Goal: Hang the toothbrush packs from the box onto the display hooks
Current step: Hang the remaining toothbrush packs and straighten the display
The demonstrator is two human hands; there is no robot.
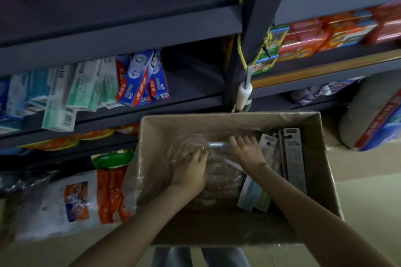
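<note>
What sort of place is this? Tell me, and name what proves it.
Most likely a small shop or its stockroom: dark metal shelving stocked with boxed toothpaste, plus an open cardboard box holding carded toothbrush packs, apparently for restocking.

We record fingertips of the left hand (191, 172) hidden under clear plastic wrap (219, 178); print on the toothbrush packs (293, 158) is blurred beyond reading.

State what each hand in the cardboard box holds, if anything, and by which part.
The left hand grips the clear plastic bag by a bunched fold. The right hand rests spread on the bag, holding nothing.
</note>
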